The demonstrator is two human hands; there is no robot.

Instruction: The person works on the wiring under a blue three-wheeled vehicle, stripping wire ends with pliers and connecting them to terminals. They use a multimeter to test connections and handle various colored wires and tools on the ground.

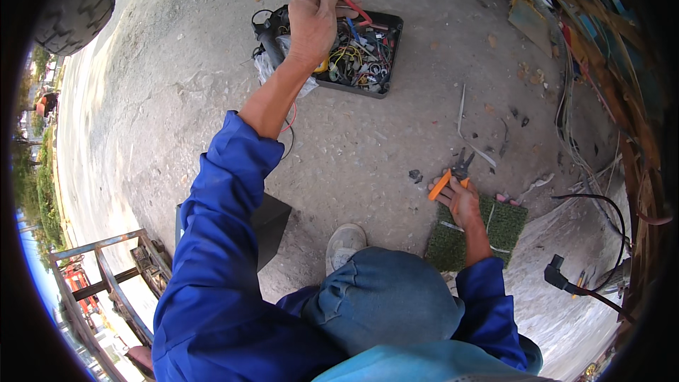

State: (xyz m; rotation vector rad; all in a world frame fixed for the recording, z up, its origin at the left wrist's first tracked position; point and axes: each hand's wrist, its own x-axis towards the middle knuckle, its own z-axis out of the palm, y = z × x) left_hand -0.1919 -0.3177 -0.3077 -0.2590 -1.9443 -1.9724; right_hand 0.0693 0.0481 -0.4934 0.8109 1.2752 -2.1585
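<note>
Orange-handled pliers (455,175) out past my bent denim knee (385,297), in my right hand (463,205): fingers wrapped round the smooth grips, handles spread, dark metal jaws parted and pointing away from me over bare ground. Under that wrist, a square of artificial turf (515,230), bristly, green, crossed by pale bands. Grimy pale shoe (345,244) beside the knee; to its left a matt black box (272,230), flat-faced, sharp-cornered. Farther out, a shallow black tray (357,90), rectangular, thin-rimmed, crammed with small connectors and tangled wires, some yellow. Crumpled clear plastic (263,67) at its left side. Above the tray, my left hand (315,21) pinches a slim red piece (358,10); its exact kind I cannot tell. Ground gritty, dusty grey. Well off to the left, an open metal frame (106,279), rusty; beyond the dirt, upper left, a chunky-treaded black tyre (78,10).
</note>
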